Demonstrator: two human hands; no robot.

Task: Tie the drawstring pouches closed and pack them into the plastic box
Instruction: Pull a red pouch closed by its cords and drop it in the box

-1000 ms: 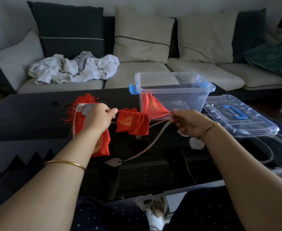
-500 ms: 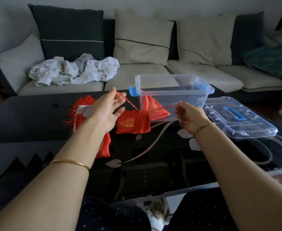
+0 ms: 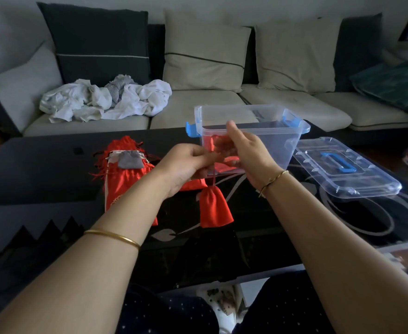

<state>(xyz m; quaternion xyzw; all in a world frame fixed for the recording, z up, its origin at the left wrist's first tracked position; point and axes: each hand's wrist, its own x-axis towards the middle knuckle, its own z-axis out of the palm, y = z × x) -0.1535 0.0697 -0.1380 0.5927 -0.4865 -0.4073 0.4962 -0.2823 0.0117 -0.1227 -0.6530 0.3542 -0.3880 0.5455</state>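
Red pouches are the small things here, so we work down to them from the sofa across the back, with white laundry heaped on its left seat. In front of us runs the dark glass table. On it, just beyond our hands, stands the clear plastic box, open at the top, one packed pouch showing red through its near wall. Its lid lies flat just to the right. On the left of the table the red pouches lie in a pile with a small grey pouch on top, and one more red pouch peeks out beneath our left wrist.

The pouch in hand hangs over the table, neck up, long axis vertical, straight below our fingers on a thin red drawstring. Our left hand has its fingers curled and pinches the string at the top; our right hand meets it there, thumb raised, fingertips blurred but seemingly nipping the same string. We judge the knot is under way. The box mouth lies up and away from the fingers, and the right hand, which overlaps the box's near wall, is the nearer one to carry the pouch over the rim.
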